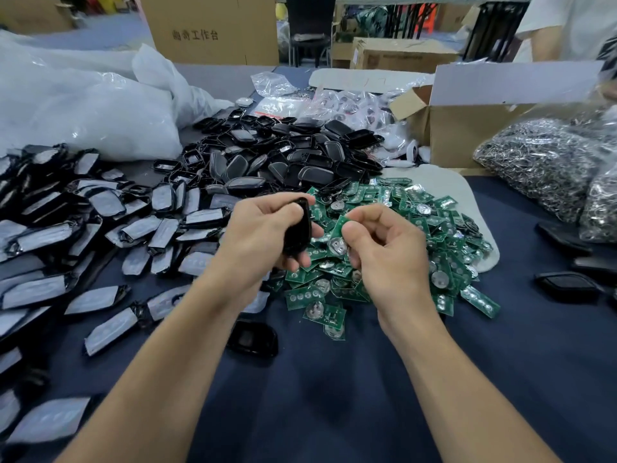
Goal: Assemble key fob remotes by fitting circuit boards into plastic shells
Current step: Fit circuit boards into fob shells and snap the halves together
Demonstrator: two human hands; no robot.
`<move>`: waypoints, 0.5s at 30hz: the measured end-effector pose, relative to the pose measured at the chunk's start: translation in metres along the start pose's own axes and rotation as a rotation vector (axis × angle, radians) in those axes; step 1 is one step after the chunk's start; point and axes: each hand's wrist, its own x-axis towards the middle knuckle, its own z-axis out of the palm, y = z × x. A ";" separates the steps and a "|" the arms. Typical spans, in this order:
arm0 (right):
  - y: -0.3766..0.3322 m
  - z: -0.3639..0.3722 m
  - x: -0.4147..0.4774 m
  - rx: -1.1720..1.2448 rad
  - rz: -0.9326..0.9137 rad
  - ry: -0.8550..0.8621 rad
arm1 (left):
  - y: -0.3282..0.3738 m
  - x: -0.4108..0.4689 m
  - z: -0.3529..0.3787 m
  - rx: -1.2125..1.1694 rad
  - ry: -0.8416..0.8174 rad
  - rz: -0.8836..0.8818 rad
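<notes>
Gripping a glossy black shell [298, 228], left hand [263, 232] nears green board [337, 237].

"工作台" on cardboard box [208, 28]

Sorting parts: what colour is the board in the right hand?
The flat rectangular circuit board is green; head view.

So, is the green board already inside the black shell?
No, the right hand pinches the green board, apart from the black shell that the left hand holds.
</notes>
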 end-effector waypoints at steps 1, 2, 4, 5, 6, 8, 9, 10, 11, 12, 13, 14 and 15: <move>0.000 -0.001 -0.001 0.033 0.016 -0.002 | -0.005 -0.003 0.004 0.003 -0.009 0.003; -0.001 -0.003 -0.002 0.061 0.033 -0.005 | -0.008 -0.006 0.008 0.001 -0.008 0.001; -0.002 -0.005 -0.001 0.102 0.071 -0.015 | -0.014 -0.009 0.012 -0.024 -0.018 -0.022; -0.003 -0.006 0.000 0.141 0.098 -0.021 | -0.017 -0.009 0.012 -0.025 -0.035 -0.039; -0.004 -0.006 0.002 0.203 0.131 -0.028 | -0.018 -0.009 0.012 -0.012 -0.053 -0.051; -0.005 -0.007 0.004 0.325 0.202 -0.047 | -0.019 -0.007 0.010 0.025 -0.088 -0.053; -0.005 -0.007 0.005 0.359 0.232 -0.066 | -0.018 -0.006 0.009 0.044 -0.110 -0.046; -0.004 -0.007 0.005 0.371 0.250 -0.090 | -0.018 -0.006 0.009 0.063 -0.135 -0.038; -0.003 -0.007 0.005 0.365 0.253 -0.110 | -0.018 -0.005 0.008 0.081 -0.159 -0.030; -0.002 -0.007 0.005 0.346 0.245 -0.124 | -0.018 -0.005 0.007 0.095 -0.181 -0.022; -0.002 -0.007 0.006 0.322 0.232 -0.130 | -0.018 -0.005 0.006 0.105 -0.201 -0.012; -0.001 -0.006 0.006 0.301 0.221 -0.130 | -0.017 -0.005 0.005 0.113 -0.223 0.000; -0.001 -0.006 0.007 0.289 0.214 -0.125 | -0.017 -0.006 0.005 0.115 -0.243 0.011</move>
